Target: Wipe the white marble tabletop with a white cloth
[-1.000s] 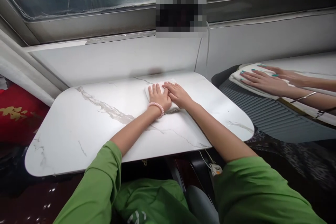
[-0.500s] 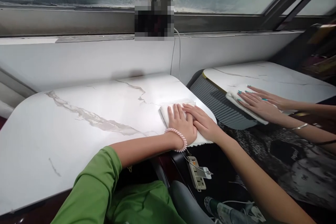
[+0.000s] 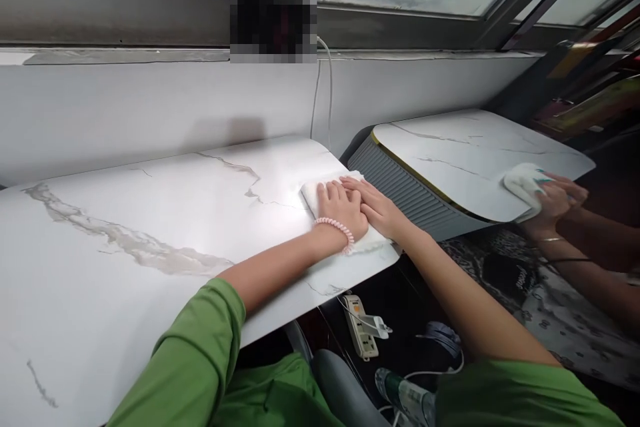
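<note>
A folded white cloth (image 3: 314, 195) lies near the right end of the white marble table (image 3: 150, 213). My left hand (image 3: 341, 209), with a pink bead bracelet at the wrist, lies flat on the cloth with fingers stretched out. My right hand (image 3: 375, 205) lies flat beside it, partly over the left hand, fingers stretched out and pressing the same cloth. Both green sleeves show at the bottom.
A second marble table (image 3: 465, 153) stands to the right across a gap. Another person's hands (image 3: 553, 197) grip a white cloth (image 3: 520, 181) at its near edge. A power strip (image 3: 361, 333) and a bottle (image 3: 405, 397) lie on the floor below. A window and a hanging cable (image 3: 327, 93) are behind.
Both my hands have slid the cloth from the table's middle to its right end. The other person's hands moved right and bunched their cloth at their table's edge.
</note>
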`<action>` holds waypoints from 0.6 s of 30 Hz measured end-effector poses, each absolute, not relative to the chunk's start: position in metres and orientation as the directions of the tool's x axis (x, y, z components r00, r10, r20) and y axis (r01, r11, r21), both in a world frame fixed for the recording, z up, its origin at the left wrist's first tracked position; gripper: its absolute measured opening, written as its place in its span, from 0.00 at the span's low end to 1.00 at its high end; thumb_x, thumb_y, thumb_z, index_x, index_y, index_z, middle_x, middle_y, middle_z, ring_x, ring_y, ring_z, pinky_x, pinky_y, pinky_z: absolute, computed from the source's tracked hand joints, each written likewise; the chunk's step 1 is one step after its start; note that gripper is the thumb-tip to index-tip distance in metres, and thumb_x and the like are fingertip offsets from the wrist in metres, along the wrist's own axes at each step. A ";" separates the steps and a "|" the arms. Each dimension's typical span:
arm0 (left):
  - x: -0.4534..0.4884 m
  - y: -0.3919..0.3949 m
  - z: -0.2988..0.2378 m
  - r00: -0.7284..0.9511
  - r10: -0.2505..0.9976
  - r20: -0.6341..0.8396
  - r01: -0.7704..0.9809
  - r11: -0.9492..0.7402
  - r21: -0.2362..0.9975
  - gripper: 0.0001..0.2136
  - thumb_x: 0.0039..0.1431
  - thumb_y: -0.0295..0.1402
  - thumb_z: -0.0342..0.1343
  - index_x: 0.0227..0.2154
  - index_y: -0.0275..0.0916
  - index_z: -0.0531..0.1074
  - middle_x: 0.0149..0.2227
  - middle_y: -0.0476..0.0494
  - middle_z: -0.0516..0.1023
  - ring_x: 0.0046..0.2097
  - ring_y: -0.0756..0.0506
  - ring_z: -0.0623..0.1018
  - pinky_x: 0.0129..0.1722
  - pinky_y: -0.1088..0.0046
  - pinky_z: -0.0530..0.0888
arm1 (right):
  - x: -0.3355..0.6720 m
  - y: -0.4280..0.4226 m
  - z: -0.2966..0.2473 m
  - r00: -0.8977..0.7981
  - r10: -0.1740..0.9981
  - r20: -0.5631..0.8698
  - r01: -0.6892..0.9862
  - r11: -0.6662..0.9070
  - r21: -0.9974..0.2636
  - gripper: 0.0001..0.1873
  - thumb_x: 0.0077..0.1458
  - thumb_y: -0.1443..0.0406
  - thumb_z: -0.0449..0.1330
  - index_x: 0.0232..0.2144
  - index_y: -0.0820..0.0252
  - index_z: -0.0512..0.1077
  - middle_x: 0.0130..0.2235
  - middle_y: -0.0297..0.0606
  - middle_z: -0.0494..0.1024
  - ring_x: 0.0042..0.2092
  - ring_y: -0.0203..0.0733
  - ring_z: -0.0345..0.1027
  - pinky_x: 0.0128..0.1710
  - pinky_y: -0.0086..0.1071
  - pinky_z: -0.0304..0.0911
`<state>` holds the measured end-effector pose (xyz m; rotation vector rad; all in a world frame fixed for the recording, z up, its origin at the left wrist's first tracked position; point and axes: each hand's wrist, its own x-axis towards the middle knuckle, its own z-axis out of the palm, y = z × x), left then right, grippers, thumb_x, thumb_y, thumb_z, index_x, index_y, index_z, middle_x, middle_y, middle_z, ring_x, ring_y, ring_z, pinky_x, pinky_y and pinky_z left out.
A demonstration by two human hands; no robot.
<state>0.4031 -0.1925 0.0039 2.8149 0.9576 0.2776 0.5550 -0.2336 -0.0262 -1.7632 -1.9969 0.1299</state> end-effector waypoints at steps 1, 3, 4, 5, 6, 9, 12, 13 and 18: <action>0.404 -0.185 0.002 0.772 0.622 0.130 0.592 -0.779 0.205 0.23 0.65 0.36 0.43 0.59 0.28 0.61 0.64 0.27 0.59 0.65 0.33 0.58 0.64 0.50 0.48 | 0.555 -0.225 -0.026 -0.064 0.958 0.278 0.912 0.169 -0.373 0.25 0.63 0.58 0.40 0.60 0.50 0.61 0.64 0.37 0.63 0.66 0.46 0.52 0.66 0.52 0.43; 0.406 -0.169 -0.002 0.753 0.643 0.138 0.613 -0.762 0.209 0.24 0.64 0.36 0.43 0.60 0.28 0.60 0.64 0.27 0.58 0.66 0.33 0.55 0.65 0.51 0.46 | 0.554 -0.206 -0.026 -0.067 0.961 0.270 0.913 0.168 -0.372 0.26 0.63 0.57 0.40 0.59 0.51 0.62 0.64 0.37 0.63 0.66 0.46 0.51 0.66 0.52 0.43; 0.407 -0.161 -0.004 0.741 0.655 0.146 0.624 -0.752 0.211 0.25 0.64 0.36 0.43 0.60 0.28 0.60 0.65 0.27 0.57 0.67 0.34 0.54 0.66 0.51 0.45 | 0.554 -0.197 -0.025 -0.067 0.961 0.268 0.915 0.166 -0.368 0.26 0.63 0.56 0.39 0.59 0.51 0.62 0.63 0.38 0.63 0.66 0.46 0.51 0.66 0.51 0.44; 0.408 -0.154 -0.006 0.729 0.667 0.153 0.635 -0.743 0.211 0.25 0.64 0.36 0.42 0.61 0.28 0.59 0.65 0.28 0.57 0.67 0.34 0.54 0.66 0.51 0.44 | 0.553 -0.188 -0.025 -0.066 0.961 0.269 0.917 0.165 -0.363 0.26 0.64 0.56 0.39 0.59 0.52 0.62 0.63 0.38 0.63 0.66 0.46 0.51 0.66 0.51 0.44; 0.409 -0.146 -0.007 0.719 0.677 0.157 0.645 -0.735 0.210 0.25 0.64 0.36 0.42 0.61 0.28 0.58 0.65 0.29 0.57 0.67 0.34 0.53 0.66 0.51 0.44 | 0.554 -0.179 -0.025 -0.067 0.960 0.273 0.920 0.165 -0.356 0.26 0.64 0.55 0.38 0.59 0.52 0.62 0.63 0.38 0.63 0.66 0.46 0.52 0.66 0.51 0.44; 0.411 -0.123 -0.009 0.706 0.690 0.161 0.659 -0.723 0.206 0.25 0.63 0.35 0.41 0.62 0.30 0.58 0.65 0.33 0.57 0.67 0.36 0.54 0.66 0.51 0.44 | 0.554 -0.153 -0.026 -0.073 0.952 0.297 0.926 0.175 -0.334 0.27 0.64 0.54 0.38 0.59 0.52 0.62 0.63 0.39 0.63 0.65 0.46 0.53 0.65 0.50 0.46; 0.411 -0.101 -0.008 0.702 0.695 0.157 0.666 -0.718 0.201 0.26 0.63 0.34 0.40 0.62 0.30 0.57 0.66 0.33 0.57 0.67 0.37 0.54 0.66 0.52 0.45 | 0.554 -0.128 -0.026 -0.081 0.948 0.309 0.926 0.186 -0.328 0.26 0.63 0.55 0.39 0.57 0.54 0.63 0.62 0.41 0.66 0.64 0.48 0.55 0.64 0.51 0.49; 0.410 -0.094 -0.008 0.698 0.699 0.157 0.671 -0.715 0.198 0.26 0.63 0.34 0.40 0.63 0.30 0.57 0.66 0.33 0.56 0.67 0.37 0.54 0.66 0.53 0.45 | 0.554 -0.120 -0.026 -0.084 0.945 0.316 0.924 0.193 -0.330 0.26 0.63 0.56 0.39 0.57 0.55 0.64 0.61 0.42 0.66 0.64 0.48 0.56 0.63 0.52 0.49; 0.413 -0.061 -0.007 0.666 0.731 0.147 0.705 -0.682 0.197 0.26 0.64 0.34 0.39 0.63 0.28 0.56 0.66 0.32 0.55 0.67 0.37 0.52 0.67 0.54 0.43 | 0.556 -0.081 -0.028 -0.108 0.928 0.357 0.912 0.235 -0.336 0.24 0.61 0.58 0.41 0.54 0.56 0.66 0.60 0.43 0.68 0.61 0.50 0.59 0.62 0.52 0.51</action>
